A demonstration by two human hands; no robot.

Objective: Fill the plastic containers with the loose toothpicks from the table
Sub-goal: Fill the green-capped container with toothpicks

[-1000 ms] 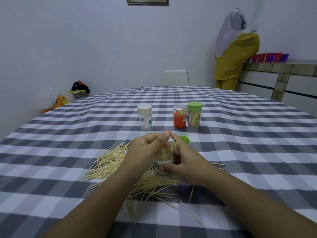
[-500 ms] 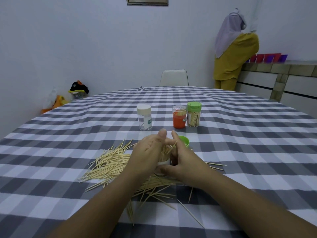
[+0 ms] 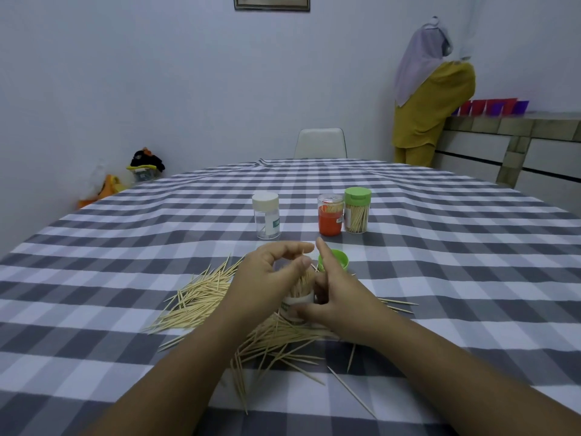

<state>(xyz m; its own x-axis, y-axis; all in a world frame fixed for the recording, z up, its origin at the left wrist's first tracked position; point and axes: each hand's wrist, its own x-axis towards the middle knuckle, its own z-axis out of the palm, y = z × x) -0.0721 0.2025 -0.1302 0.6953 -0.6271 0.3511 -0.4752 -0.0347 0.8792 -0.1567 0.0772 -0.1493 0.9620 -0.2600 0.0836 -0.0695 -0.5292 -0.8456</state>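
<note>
You are sitting in what is looking like a home dining room. A grey and white checked tablecloth (image 3: 440, 247) is covering the big table, and a white chair (image 3: 320, 143) is standing at its far end. A framed picture (image 3: 272, 2) is hanging on the plain wall. Toys or bags (image 3: 138, 171) are lying in the corner, and coloured cups (image 3: 493, 107) are lining a tiled counter (image 3: 515, 143) where another person (image 3: 430, 99) is standing.

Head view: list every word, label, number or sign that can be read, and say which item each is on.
Nothing reads in full.
White-capped container: teal label, white letters, too blurred to read.
Orange container: small sticker, too small to read.
Green-capped container: label edge only, unreadable.
Container between the hands: green print on a white band, partly hidden by fingers, unreadable.
Picture frame on the wall: no text visible.
</note>
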